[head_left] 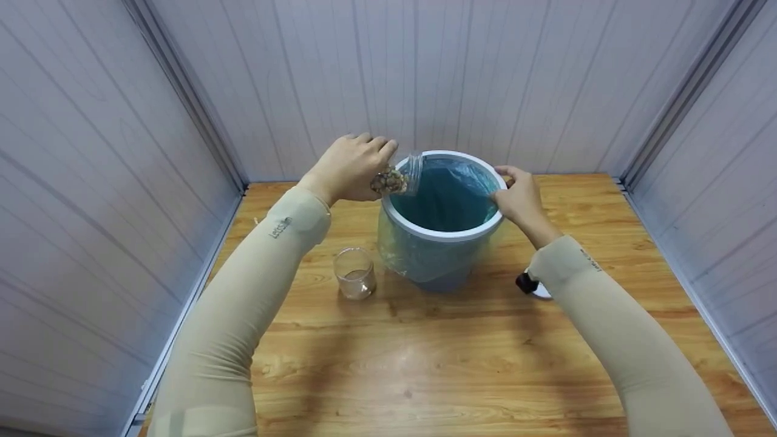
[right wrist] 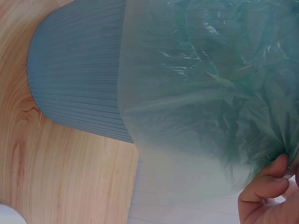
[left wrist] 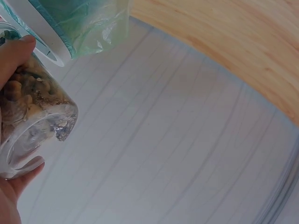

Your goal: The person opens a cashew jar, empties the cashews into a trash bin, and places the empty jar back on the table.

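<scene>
My left hand (head_left: 352, 167) grips a clear jar (head_left: 414, 173) tipped on its side, its open mouth over the left rim of a bin. Brown and tan chunky bits, some like small pebbles or nuts, lie inside the jar (left wrist: 32, 95); the exact kind is unclear. Lined with a thin green bag (right wrist: 201, 93), the bin (head_left: 447, 235) has a pale rim and a blue-grey ribbed body (right wrist: 79, 70). At its right side my right hand (head_left: 523, 197) holds the rim, fingers and thumb bent over it and the bag. The bin's bottom is too dark to make out.
A clear glass cup (head_left: 355, 276) stands on the wooden table (head_left: 400, 376), left and in front of the bin. Partly behind the right sleeve lies a round white object (head_left: 542, 291). Pale panel walls (head_left: 388, 79) enclose the table at the back and sides.
</scene>
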### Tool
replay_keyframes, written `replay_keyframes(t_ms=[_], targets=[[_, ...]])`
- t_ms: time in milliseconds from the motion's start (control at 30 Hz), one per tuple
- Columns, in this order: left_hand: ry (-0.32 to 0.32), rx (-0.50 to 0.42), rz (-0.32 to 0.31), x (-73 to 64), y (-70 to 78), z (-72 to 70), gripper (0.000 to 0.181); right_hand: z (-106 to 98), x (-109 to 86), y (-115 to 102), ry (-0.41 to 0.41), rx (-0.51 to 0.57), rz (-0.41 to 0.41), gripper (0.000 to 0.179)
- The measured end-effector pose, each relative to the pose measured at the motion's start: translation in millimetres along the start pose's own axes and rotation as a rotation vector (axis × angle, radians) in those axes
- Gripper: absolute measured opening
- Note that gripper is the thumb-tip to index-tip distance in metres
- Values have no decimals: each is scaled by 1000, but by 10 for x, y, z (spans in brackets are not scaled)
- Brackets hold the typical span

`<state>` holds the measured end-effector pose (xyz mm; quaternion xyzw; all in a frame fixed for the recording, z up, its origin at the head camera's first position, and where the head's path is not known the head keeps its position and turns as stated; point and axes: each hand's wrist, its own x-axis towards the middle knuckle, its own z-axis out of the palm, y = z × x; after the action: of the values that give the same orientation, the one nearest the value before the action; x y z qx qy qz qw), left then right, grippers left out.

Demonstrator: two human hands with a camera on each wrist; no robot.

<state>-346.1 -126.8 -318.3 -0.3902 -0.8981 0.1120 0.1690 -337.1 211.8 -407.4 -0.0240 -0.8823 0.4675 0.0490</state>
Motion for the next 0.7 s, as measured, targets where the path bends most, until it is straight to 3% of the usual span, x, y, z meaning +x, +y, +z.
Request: replay_keyframes(t_ms=[433,700], targets=[[10,113,67,38,10,-18,67,10,20,18,26,-9,-17,61],[-1,122,76,44,14,-16,62,9,12,7,9,-4,11,61]])
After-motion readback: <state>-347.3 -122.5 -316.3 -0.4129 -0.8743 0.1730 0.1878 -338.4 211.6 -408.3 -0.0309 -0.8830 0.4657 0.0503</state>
